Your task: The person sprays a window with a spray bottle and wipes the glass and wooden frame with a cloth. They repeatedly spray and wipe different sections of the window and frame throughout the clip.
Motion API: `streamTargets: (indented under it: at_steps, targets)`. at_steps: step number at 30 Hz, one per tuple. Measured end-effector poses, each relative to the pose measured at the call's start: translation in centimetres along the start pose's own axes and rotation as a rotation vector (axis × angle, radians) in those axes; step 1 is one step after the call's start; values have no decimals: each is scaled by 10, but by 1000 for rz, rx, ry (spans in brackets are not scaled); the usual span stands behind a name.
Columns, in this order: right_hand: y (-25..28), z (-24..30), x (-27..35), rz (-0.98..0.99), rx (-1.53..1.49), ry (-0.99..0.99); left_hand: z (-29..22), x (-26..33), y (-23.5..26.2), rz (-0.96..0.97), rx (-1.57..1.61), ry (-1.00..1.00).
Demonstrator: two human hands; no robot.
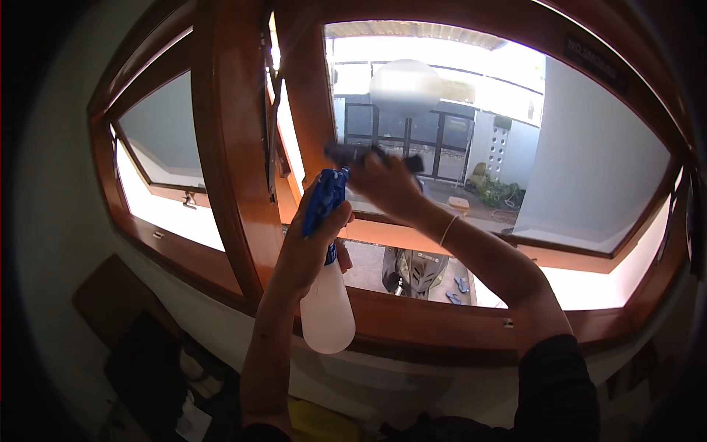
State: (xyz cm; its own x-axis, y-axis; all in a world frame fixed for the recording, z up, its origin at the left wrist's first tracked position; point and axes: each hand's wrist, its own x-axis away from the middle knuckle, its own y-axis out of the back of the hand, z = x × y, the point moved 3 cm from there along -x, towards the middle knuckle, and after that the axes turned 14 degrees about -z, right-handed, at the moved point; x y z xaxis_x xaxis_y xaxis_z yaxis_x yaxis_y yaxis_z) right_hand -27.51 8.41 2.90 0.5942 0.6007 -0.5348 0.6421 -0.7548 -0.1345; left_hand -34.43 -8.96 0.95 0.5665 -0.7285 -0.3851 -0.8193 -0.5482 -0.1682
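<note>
Holding a spray bottle (328, 317), slightly tilted, in the left hand (305, 247), closed snugly around its neck and blue spray head (324, 202). Gripping a dark tool (342, 153) in the right hand (390, 188), closed around it just to the right of the spray head; too blurred to name its kind, or to tell whether touching the pane (582, 147) beyond. Wearing a thin band (448, 230) on the right wrist.

Seemingly in mid-use, judging by the blurred tool so near the glass. Cannot tell how much is done or left: no clear streak or wiped edge to go by.

Looking out past the reddish-brown frame (227, 132) to a dark gate (423, 132) on the far side, with plants (501, 190) to its right. Looking through the gap below the pane to a motorbike (420, 272) and, on its right, sandals (458, 291).

Can make out lettering on a small dark sign (591, 60) at far right and on the motorbike. Cannot read any label on the bottle.
</note>
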Motion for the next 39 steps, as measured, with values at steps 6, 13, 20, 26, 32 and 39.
streamTargets:
  at_steps: [6,13,20,26,32,39]
  targets:
    - [8,22,38,61,-315,137,6,-6,0,-35,-57,-28]
    - [38,-116,-74,-334,-43,-169,2,-3,1,-52,-63,-45]
    - [21,-77,-49,-221,103,-308,6,-5,-1,-51,-34,-60]
    - [-6,35,36,-33,-32,124,2,-3,-7,-88,-73,-117]
    - [17,8,17,-21,-225,78,5,-4,-6,-112,-72,-99]
    - [57,-155,-43,-432,136,-265,7,-5,-4,-84,-101,-110]
